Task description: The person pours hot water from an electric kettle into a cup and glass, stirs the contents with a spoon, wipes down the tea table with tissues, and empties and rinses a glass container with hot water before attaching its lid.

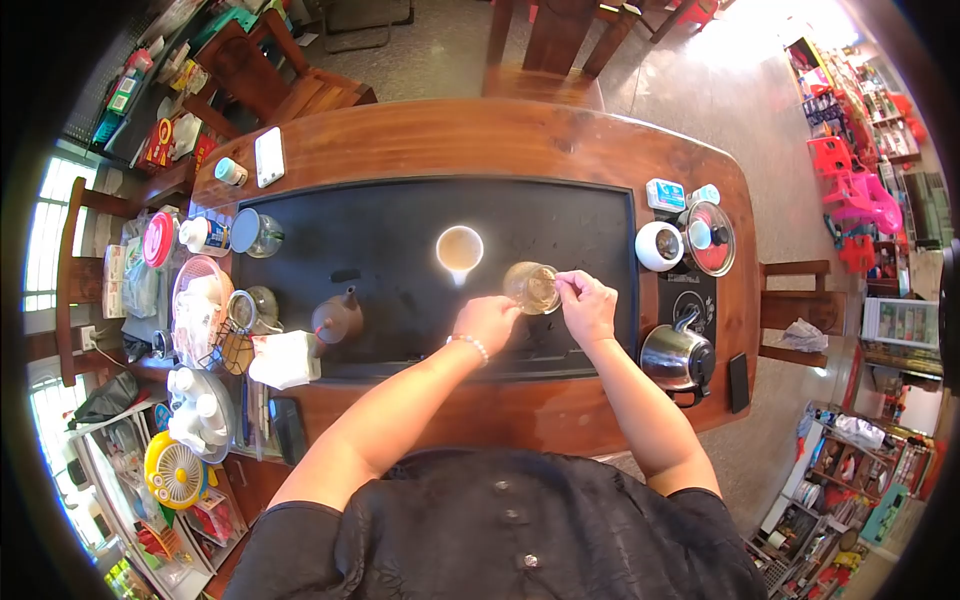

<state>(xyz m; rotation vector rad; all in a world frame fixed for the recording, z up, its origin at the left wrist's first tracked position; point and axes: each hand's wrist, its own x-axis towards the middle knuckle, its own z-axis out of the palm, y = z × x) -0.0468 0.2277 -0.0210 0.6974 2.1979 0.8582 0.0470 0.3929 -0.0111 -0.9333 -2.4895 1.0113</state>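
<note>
Glass (530, 285) sits between both hands above the black tray (390, 235); left hand (487, 325) fingers nip its near-left side, right hand (588, 305) fingers pinch its right edge. From here: clear, rounded, likely light, slick, breakable; best gripped by rim or wall. Pale round cup (459, 272) beyond left fingers; shiny steel kettle (672, 358) right of right fingers.

Table (430, 140): glossy polished wood; tray (380, 215): smooth matt black; vessel (530, 289) toward tray's right edge: clear shiny glass; white pitcher (460, 277) mid-tray: smooth, ceramic-looking; teapot (340, 319) near tray's left edge: matt brown, clay-like; kettle (668, 358) by table's right edge: mirror-bright metal, handle (704, 366) black, plastic-looking; white bundle (283, 361) at tray's near left corner: soft, paper-like
</note>
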